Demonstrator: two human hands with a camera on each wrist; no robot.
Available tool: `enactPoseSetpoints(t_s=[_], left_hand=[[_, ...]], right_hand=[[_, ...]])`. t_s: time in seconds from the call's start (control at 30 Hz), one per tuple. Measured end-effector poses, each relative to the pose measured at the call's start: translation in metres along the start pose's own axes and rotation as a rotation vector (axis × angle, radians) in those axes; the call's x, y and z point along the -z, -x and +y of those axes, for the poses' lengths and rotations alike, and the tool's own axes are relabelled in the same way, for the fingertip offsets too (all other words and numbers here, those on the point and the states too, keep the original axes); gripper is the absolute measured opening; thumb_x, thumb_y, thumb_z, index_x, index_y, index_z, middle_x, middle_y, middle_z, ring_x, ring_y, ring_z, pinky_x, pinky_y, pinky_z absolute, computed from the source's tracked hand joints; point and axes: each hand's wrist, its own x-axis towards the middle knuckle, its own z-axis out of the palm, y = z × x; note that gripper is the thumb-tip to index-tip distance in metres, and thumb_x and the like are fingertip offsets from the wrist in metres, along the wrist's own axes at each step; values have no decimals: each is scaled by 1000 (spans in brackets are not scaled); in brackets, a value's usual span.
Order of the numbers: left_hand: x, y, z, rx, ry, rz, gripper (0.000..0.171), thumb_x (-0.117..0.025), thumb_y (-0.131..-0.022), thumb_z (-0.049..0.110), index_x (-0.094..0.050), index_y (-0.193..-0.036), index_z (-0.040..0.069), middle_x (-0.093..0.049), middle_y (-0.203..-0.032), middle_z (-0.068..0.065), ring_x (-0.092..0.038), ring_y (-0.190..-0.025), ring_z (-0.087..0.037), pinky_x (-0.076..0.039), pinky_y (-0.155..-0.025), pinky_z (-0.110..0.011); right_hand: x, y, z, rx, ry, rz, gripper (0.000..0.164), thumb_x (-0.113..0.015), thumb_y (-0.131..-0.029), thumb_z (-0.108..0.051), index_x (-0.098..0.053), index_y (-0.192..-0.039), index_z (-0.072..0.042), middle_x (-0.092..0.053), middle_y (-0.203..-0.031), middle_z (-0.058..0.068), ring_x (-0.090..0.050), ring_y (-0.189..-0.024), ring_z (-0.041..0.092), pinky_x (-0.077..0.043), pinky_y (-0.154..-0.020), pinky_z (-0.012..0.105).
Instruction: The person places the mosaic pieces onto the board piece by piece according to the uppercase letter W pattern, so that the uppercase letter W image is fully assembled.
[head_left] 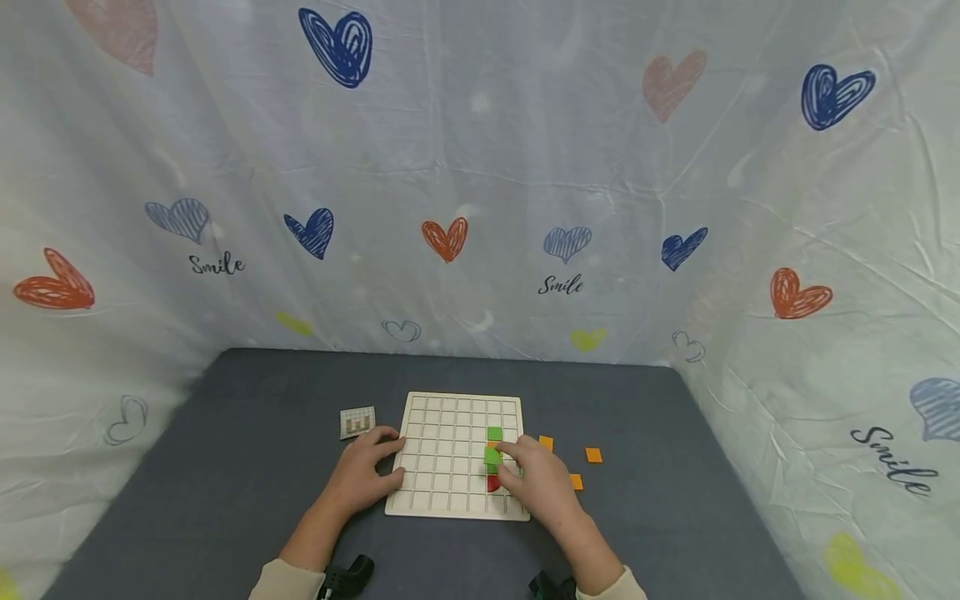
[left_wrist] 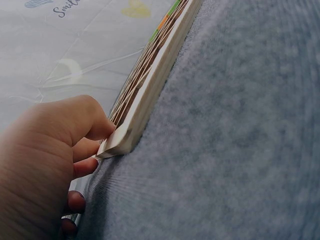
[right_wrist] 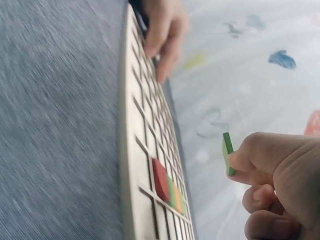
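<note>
A pale wooden board (head_left: 438, 502) with a square grid lies on the table. My left hand (head_left: 363, 473) holds its left edge; in the left wrist view the thumb (left_wrist: 102, 127) lies on a corner of the board, with the other fingers bent beside it. Between thumb and fingertips my right hand (head_left: 546, 482) pinches a thin green square tile (right_wrist: 228, 152), raised over the right part of the board. Under and around it, a red tile (right_wrist: 160, 180) with a rounded side, green tiles (head_left: 494, 433) and an orange tile (right_wrist: 178, 201) sit in one column of the grid.
Loose orange tiles (head_left: 593, 455) lie on the dark grey table (head_left: 645, 517) to the right of the board. A small printed card (head_left: 357, 422) with a grid pattern lies at its upper left. Behind the table hangs a white curtain (head_left: 495, 150) with hearts.
</note>
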Motion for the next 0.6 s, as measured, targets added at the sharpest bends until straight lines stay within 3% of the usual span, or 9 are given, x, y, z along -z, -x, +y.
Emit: enactPoseSetpoints(t_s=[0.23,0.6], left_hand=[[-1,-1,-1,2,1,-9,45,-78,-87,21,-76,-130,6,-65,-130,-10,-62,-122,-36,-51,-99,-61],[0,-2,-1,20,2,-22,46,-78,-87,21,-75,-131,6,-65,-131,-10,-61,-124,-37,-50,-101,-60]], right_hand=[[-15,2,-9,62,69,-42,25,-77,-89,-17,-83,-113,-15,-55,-79,-7,-36,-58,3,-30,-47,20],[-32,7,-9,88,138,-86,21,-79,-87,-17,-84,-108,-14,-50,-75,-8,-36,-57,4,-29,-48,21]])
